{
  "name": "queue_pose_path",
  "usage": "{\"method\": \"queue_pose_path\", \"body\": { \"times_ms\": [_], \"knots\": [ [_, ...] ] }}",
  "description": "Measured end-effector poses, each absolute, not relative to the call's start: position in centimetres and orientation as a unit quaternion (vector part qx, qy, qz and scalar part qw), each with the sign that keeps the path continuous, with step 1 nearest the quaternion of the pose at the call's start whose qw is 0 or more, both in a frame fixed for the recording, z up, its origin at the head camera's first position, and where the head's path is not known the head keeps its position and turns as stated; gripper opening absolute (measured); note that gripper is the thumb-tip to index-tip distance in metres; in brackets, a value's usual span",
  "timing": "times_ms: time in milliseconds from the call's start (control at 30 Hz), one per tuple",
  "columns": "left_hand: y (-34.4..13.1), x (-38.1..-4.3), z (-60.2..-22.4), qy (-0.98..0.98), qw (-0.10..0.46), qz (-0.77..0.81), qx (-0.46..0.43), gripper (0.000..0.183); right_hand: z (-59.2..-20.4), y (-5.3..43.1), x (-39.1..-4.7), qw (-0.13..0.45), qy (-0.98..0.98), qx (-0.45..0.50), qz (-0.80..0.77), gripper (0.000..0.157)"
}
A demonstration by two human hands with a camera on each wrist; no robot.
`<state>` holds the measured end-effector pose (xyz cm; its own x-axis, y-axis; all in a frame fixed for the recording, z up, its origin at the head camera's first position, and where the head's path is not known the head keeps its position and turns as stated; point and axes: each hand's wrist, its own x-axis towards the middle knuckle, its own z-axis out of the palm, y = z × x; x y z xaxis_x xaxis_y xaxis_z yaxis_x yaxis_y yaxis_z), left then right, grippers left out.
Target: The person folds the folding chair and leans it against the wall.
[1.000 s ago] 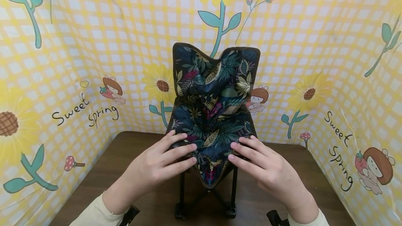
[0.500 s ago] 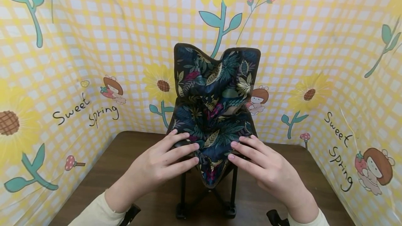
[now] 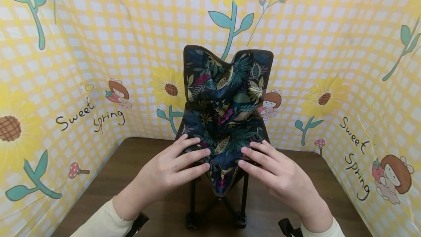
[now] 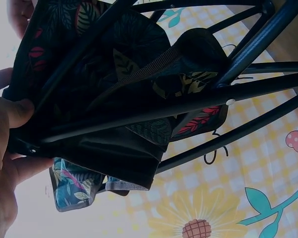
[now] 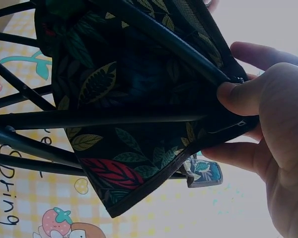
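Navy in its leaf-print cloth (image 3: 241, 67) and black in its tubing (image 4: 164, 110), stands upright as a small folding chair (image 3: 223, 120) between the two hands, on the brown table (image 3: 110, 178), sagging in a deep V at the seat (image 3: 230, 142) and narrow across the front legs (image 3: 244, 193) below them. Gripped between thumb and fingers of the left hand (image 3: 162, 171) at one front corner and likewise by the right hand (image 3: 287, 175) at the other, seems half closed, most likely at the step of folding up. Calls next for bringing both corners inward together and level, with fingertips kept clear of the tubing near the thumbs.
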<state>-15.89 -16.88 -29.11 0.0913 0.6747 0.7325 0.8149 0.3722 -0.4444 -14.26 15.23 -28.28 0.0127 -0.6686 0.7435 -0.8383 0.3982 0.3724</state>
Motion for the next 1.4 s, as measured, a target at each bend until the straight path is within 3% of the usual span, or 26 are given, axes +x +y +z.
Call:
{"method": "queue_pose_path", "body": {
  "times_ms": [1400],
  "knots": [
    [-16.16, -16.41, -29.10, -0.671, 0.477, -0.091, -0.560, 0.031, -28.14, 14.71, -14.33, 0.474, -0.690, 0.538, 0.101, 0.033]
  ]
}}
